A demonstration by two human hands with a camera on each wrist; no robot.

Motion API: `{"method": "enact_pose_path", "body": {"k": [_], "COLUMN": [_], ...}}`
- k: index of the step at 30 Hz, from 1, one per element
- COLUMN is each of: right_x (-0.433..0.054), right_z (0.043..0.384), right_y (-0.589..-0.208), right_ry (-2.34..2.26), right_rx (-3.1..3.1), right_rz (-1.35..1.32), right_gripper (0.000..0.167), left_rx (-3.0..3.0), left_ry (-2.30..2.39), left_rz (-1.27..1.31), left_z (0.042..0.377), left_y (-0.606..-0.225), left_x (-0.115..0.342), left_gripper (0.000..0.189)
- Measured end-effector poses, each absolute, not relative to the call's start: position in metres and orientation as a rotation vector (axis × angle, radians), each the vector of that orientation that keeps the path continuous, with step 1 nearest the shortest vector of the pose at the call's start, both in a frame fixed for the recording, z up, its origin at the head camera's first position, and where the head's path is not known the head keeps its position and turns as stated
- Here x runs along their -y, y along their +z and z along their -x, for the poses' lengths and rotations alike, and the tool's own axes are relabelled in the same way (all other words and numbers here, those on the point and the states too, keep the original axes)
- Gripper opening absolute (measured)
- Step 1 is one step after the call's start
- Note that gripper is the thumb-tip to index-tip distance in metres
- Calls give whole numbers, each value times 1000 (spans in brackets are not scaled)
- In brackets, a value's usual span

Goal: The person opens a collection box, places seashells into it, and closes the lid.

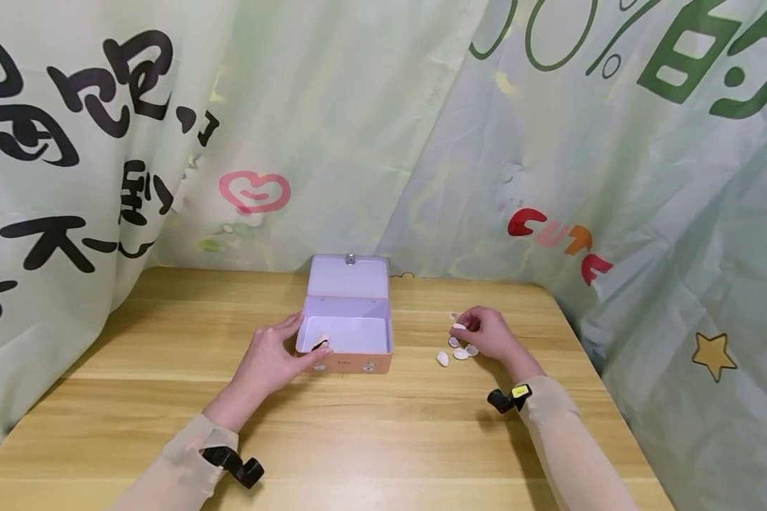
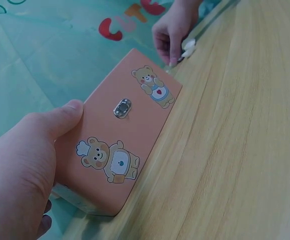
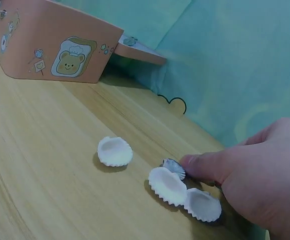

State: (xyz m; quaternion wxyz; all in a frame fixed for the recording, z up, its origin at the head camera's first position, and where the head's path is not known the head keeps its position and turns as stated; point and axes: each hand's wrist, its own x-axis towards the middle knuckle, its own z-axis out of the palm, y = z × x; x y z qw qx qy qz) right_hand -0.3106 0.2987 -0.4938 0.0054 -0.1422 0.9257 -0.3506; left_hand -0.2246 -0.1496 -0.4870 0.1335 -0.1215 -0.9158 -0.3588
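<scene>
My left hand (image 1: 271, 360) grips the left side of an open tin box (image 1: 344, 363), thumb along its front corner. The box is orange outside with bear pictures and a metal clasp (image 2: 122, 108); its lilac lid (image 1: 349, 277) stands raised at the back. Inside, at the front left, lies a small beige-and-dark thing (image 1: 322, 343). Right of the box, my right hand (image 1: 491, 336) pinches a white seashell (image 1: 459, 326) between thumb and fingers; the thumb hides it in the right wrist view. Below that thumb lie a greyish shell (image 3: 174, 168) and two white ribbed shells (image 3: 167, 186).
Another white shell (image 3: 114, 151) lies apart, nearer the box, and a small one (image 1: 454, 315) lies beyond my right fingers. The wooden table (image 1: 358, 440) ends at a printed curtain (image 1: 332, 142) behind and at both sides.
</scene>
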Motion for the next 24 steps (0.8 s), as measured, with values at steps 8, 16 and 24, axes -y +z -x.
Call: {"method": "enact_pose_path", "body": {"k": [8,16,24], "right_x": [-289,-262,-223], "right_z": [312,308,299], "right_y": [-477,-443,-427], "right_ry": [-1141,-1149,-1179], "right_rx": [-2891,-2854,-2810], "right_rz": [537,630,738], "right_gripper": [22,23,23], "left_rx": [2650,2645,2668], "left_ry": [-1065,-1059,-1063], "left_rz": [358,360,337], "left_z": [224,225,224], "left_y": [-486,-486,-486], "left_x": [151,151,150], "left_gripper": [97,98,97]}}
